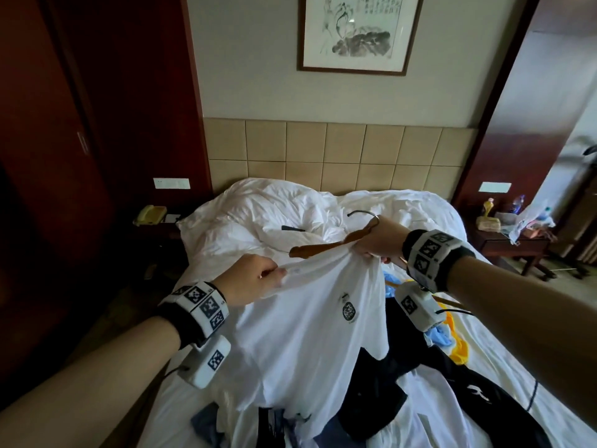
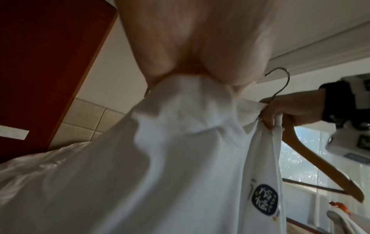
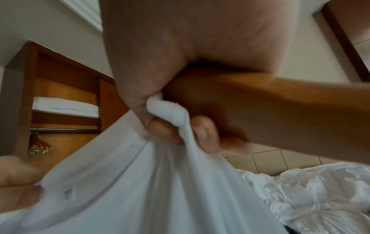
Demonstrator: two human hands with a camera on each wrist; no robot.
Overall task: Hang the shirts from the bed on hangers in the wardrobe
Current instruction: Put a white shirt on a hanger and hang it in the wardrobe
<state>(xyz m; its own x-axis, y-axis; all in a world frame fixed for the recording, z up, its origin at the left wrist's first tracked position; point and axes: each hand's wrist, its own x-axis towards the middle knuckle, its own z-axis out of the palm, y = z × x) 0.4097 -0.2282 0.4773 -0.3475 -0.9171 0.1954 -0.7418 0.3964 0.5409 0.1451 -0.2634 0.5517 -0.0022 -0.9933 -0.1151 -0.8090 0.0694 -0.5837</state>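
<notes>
Low in the head view, dark and coloured clothes (image 1: 381, 383) are lying heaped on the bed (image 1: 484, 367), and a white shirt (image 1: 300, 334) is hanging above them at the centre of the frame, lifted by both hands. The left hand (image 1: 255, 279), centre left, is pinching the shirt's top edge between curled fingers and thumb. The right hand (image 1: 378, 240), right of centre, is clamped on a wooden hanger (image 1: 326, 247) and a bunch of shirt fabric together; the right wrist view shows its fingers (image 3: 204, 131) curled round both. The hanger's arm is lying just above the collar line, apparently not yet inside the shirt. The step in hand seems to be dressing the hanger. Next, the left hand probably needs to spread the neck opening while the right is feeding the hanger's arm in. Farther off, the wardrobe (image 3: 66, 101) is standing open at the left of the right wrist view, its rail (image 3: 64, 130) showing.
</notes>
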